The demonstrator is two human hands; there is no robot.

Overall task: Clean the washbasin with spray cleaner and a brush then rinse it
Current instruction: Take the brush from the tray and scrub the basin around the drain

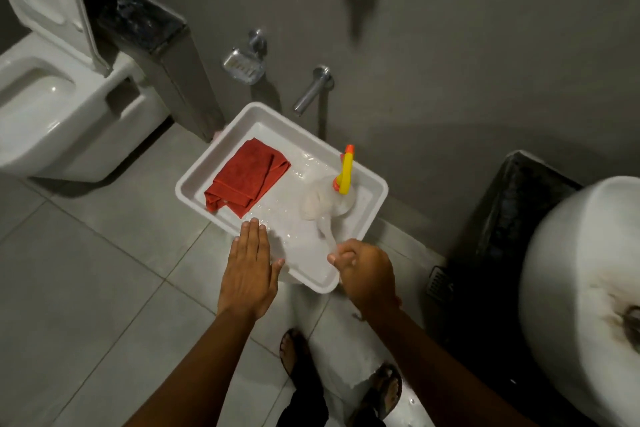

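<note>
Room: a grey-tiled bathroom, toilet [52,104] at the left, wall tap [311,90] above a white tray [194,180] on the floor.
Washbasin [581,281]: far right, stained dark around the drain, not yet cleaned.
Tray contents: a folded red cloth [246,178], a spray bottle [329,198] with a yellow trigger, and a white brush [327,236].
Left hand [247,267]: flat, fingers spread, over the tray's near rim, holding nothing.
Right hand [367,274]: grip closed on the brush handle's end.
Handling: the brush looks light and stiff; the handle may be wet and slippery, so a full-fist hold suits. The bottle is best taken by its neck.
</note>
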